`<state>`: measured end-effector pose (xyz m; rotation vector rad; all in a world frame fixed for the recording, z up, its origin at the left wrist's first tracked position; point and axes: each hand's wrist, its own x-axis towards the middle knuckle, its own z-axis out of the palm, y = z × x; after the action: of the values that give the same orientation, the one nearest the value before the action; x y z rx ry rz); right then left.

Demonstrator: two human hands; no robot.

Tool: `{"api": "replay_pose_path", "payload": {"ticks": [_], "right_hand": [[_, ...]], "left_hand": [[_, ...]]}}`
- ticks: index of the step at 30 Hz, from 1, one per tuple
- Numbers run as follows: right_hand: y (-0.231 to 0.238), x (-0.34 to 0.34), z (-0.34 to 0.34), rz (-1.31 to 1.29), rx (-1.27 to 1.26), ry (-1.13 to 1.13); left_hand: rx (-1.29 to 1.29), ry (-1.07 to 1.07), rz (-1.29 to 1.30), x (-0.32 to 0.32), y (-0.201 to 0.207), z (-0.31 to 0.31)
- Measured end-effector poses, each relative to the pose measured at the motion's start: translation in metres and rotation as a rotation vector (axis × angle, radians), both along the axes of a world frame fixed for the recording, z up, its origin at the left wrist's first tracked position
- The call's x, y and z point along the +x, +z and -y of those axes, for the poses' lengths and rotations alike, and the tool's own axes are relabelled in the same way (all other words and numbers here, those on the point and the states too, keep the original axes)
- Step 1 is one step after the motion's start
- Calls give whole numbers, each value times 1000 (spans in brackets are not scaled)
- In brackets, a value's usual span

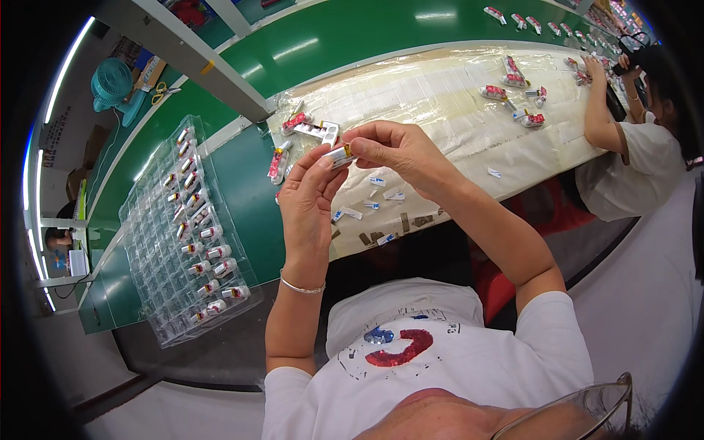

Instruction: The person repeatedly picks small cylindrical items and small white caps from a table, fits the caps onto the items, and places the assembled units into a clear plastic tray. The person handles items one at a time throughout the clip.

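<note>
Between both hands, above the table's near edge, is a small silvery cylindrical piece (339,156) with a yellow band at one end; it looks like a battery cell. My left hand (308,191) pinches its left end with thumb and fingertips. Thumb and forefinger of my right hand (403,154) close on the banded end. Just beyond my fingers lie red-and-white small pieces (278,164) and a white piece with round openings (328,133). Scraps of white-and-blue film (376,181) are scattered below the hands.
A clear plastic tray (150,268), partly filled with similar pieces, stands at the left. A metal post (213,66) rises beyond it, near a teal fan (112,79) and scissors (163,93). More red-and-white pieces (515,72) lie at right, where another person (631,161) works.
</note>
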<state>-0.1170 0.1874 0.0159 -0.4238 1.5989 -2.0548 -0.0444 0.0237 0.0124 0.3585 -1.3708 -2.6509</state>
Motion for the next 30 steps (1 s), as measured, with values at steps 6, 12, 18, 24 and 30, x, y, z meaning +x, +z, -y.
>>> {"api": "replay_pose_path", "payload": {"ticks": [6,12,18,24,30], "right_hand": [[-8,-7,7,38,-1,-9],[-5,-8,9,190,15,12],[-7,-11,8,233,-23,-18],[-5,-3,14,175,-6,1],[-7,7,18,54,-8,-3]], "left_hand": [[5,-35,72,-3,0,3],[-74,-50,87,-2,-7,6],[116,-124,48,-4,4,10],[-157,-25,28,2,-5,8],[-255,-11,-41,7,-2,14]]}}
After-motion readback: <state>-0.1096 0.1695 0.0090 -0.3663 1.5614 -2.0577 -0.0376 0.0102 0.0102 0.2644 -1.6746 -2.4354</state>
